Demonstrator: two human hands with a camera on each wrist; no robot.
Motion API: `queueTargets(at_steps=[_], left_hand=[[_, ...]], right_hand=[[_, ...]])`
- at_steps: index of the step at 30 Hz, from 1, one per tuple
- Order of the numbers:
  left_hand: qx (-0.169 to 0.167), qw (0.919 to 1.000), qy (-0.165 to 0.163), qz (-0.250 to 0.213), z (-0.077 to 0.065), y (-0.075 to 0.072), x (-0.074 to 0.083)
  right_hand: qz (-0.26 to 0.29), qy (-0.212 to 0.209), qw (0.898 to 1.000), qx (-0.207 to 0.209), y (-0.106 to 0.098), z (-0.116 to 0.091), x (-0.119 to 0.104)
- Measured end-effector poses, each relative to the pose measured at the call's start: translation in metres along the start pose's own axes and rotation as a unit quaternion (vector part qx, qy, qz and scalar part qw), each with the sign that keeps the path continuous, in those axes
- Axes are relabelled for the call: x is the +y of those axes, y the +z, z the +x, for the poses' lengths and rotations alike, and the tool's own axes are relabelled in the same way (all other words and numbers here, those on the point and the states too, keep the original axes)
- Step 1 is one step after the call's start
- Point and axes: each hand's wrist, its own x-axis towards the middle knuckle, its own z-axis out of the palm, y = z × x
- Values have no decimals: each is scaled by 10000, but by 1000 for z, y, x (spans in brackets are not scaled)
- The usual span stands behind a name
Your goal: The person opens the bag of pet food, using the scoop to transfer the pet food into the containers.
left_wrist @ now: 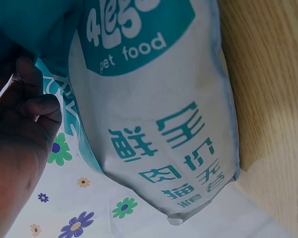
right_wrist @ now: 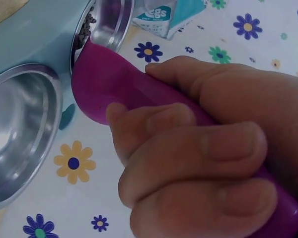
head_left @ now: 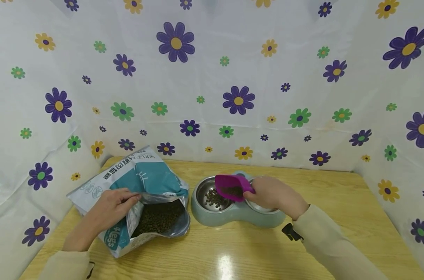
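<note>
My right hand grips the handle of a purple scoop, fingers curled round it. Brown kibble lies in the scoop, which tilts over the left steel bowl of a pale blue double feeder. Some kibble sits in that bowl. In the right wrist view the other steel bowl shows bare metal. My left hand pinches the rim of the opened pet food bag, white and teal. Kibble shows inside the bag's mouth. In the left wrist view the bag bears "pet food" lettering.
Everything stands on a wooden table. A white cloth with printed flowers hangs behind and at both sides. The bag lies left of the feeder, its mouth close to the feeder's left end. A black strap hangs at the right cuff.
</note>
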Motion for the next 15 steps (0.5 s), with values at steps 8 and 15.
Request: queueTargets(at_steps=[8, 15], left_hand=[[34, 10000, 22, -33, 1, 1, 0], [42, 10000, -17, 11, -1, 1, 0]], right_hand=[[-587, 265, 9976, 259, 4, 3, -19], [-1119, 272, 9911, 663, 16, 2, -28]])
